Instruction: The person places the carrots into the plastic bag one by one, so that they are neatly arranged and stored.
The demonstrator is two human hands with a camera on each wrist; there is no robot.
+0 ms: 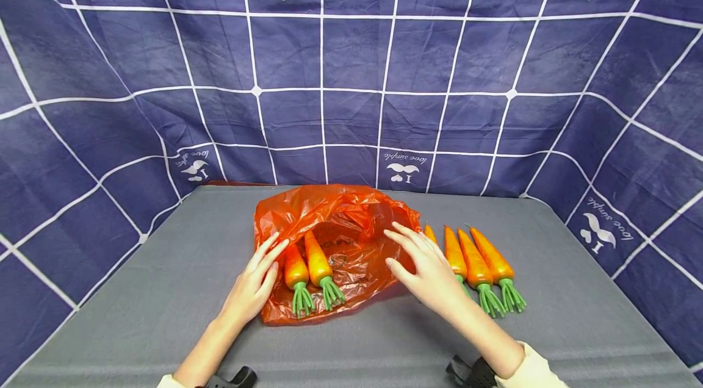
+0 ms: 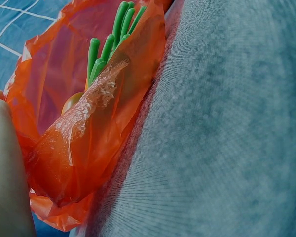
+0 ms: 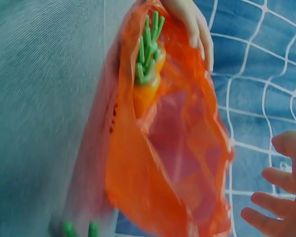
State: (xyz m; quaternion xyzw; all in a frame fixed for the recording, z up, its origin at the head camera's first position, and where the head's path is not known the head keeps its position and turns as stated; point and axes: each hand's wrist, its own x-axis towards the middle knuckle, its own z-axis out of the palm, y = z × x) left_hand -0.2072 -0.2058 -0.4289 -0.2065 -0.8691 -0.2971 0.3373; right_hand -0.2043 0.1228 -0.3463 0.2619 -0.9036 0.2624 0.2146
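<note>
A thin red plastic bag [image 1: 362, 290] lies with its mouth towards me, gaping. Inside its left part rest two orange carrots [image 1: 318, 263] side by side, their green stalks pointing at me. My left hand [image 1: 249, 290] touches the bag's left edge with nearly straight fingers, close beside these carrots. In the right wrist view that same hand [image 3: 190, 22] lies along the bag's rim. My right hand [image 1: 428, 269] hovers at the right side of the mouth, fingers spread and holding nothing. From the right wrist, its fingers [image 3: 269, 197] show apart from the plastic.
Several more carrots [image 1: 476, 263] lie in a row on the grey table [image 1: 165, 278], right of my right hand, which partly covers the nearest ones. A blue cloth [image 1: 351, 119] with white lines hangs behind the table and along both sides.
</note>
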